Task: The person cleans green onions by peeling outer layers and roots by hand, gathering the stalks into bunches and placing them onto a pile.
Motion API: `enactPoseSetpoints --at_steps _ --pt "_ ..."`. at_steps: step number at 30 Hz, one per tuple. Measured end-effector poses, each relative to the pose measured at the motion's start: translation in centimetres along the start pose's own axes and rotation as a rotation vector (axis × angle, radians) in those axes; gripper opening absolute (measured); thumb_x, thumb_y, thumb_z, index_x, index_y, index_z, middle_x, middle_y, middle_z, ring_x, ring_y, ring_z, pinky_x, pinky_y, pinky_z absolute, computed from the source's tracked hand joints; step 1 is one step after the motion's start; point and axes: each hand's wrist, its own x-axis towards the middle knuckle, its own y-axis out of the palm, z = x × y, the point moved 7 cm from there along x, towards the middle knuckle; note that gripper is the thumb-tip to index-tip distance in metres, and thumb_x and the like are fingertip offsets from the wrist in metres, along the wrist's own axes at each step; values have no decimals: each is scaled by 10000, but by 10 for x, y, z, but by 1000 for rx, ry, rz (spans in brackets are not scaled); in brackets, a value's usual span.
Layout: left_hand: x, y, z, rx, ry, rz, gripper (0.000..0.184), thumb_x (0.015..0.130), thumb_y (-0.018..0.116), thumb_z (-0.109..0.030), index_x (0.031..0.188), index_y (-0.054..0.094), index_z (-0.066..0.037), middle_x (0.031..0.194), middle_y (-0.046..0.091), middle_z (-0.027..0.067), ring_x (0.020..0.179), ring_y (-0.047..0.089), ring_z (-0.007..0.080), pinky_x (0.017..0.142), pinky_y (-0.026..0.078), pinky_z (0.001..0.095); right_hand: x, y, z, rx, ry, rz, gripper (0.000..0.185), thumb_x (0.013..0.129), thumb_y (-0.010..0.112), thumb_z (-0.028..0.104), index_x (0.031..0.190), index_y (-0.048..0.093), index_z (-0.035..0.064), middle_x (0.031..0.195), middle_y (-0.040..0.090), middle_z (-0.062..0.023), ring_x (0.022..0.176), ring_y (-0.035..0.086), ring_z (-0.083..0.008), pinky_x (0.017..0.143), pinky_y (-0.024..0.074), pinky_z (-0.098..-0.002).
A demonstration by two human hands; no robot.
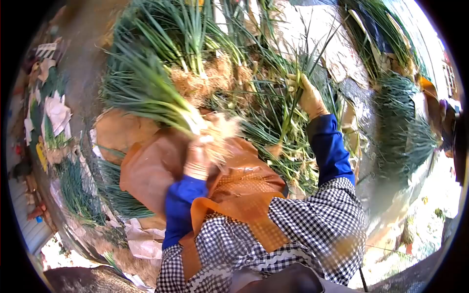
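My left hand (197, 158) is closed round the root end of a bunch of green onions (178, 105), slightly blurred. Its pale, hairy roots (220, 134) stick out to the right, and the green tops fan out to the upper left. On the right, my right hand (310, 96) pinches a few thin green onion leaves (299, 93) above a loose heap of leaves and stalks (288, 156). More green onions with brown root clumps (205, 78) lie just beyond my left hand. A brown apron (249, 171) covers my lap.
Bundled green onions (400, 127) lie in a row at the right, and others (80, 185) at the left. Crumpled pale sheeting (322, 34) spreads at the top. A round tan object (122, 129) sits left of my lap. Part of another person's hand (447, 119) shows at the far right.
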Motion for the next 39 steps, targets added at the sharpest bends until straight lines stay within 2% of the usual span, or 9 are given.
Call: enactPoseSetpoints --at_steps 9,10,13,17,20,25,29,34,39 --pt "-12 17 66 105 -367 153 331 715 570 -28 1040 526 21 830 591 86 783 601 184 726 514 287 104 160 -23 494 31 487 503 895 493 409 1170 513 -13 964 584 -48 830 531 -141 798 432 -283" --pt "-11 22 62 82 -276 120 324 718 569 -23 1036 527 18 837 592 80 767 603 185 705 520 290 93 174 -20 582 49 327 537 888 520 374 1225 434 -35 905 536 -43 708 489 -101 570 431 -181" --pt "-3 17 62 -26 -169 54 312 722 564 -5 1032 528 7 860 587 63 744 600 182 671 525 287 39 199 -18 315 33 197 527 882 490 457 1182 485 24 930 574 -41 751 555 -140 637 472 -259" --pt "12 2 66 -44 -118 -24 292 729 555 13 1020 528 -1 861 563 46 763 575 154 673 507 255 -1 156 -104 -1542 -605 172 331 899 485 377 836 594 72 635 568 -101 576 572 -223 535 454 -351" --pt "13 -9 65 7 5 -147 264 728 547 32 987 531 -16 878 560 40 764 571 159 677 500 264 -43 167 -74 -1474 -697 22 322 877 521 282 623 512 85 556 528 -81 521 547 -242 465 423 -376" --pt "14 3 49 -103 -11 -69 239 733 541 20 971 527 -1 852 566 63 765 581 193 689 507 306 -83 111 -100 -2034 -582 444 155 877 506 276 820 593 161 582 511 -32 540 571 -141 424 423 -287" --pt "13 6 49 -93 -28 -76 269 734 547 -5 1001 515 15 857 576 83 787 591 216 737 513 318 -63 15 -95 -2350 383 378 509 853 414 529 895 646 79 767 644 -156 670 642 -260 583 504 -405" --pt "7 13 50 -227 -49 66 266 763 536 -32 1023 533 22 874 600 104 773 604 224 742 519 341 -9 142 -119 -152 366 275 422 937 392 393 1154 558 72 715 568 26 537 434 -77 518 362 -216" --pt "7 3 41 -288 -59 264 308 788 548 -81 1079 523 15 994 598 137 946 593 282 859 486 404 27 181 -162 159 341 533 333 916 462 348 956 578 38 611 504 38 534 447 -50 490 369 -204"
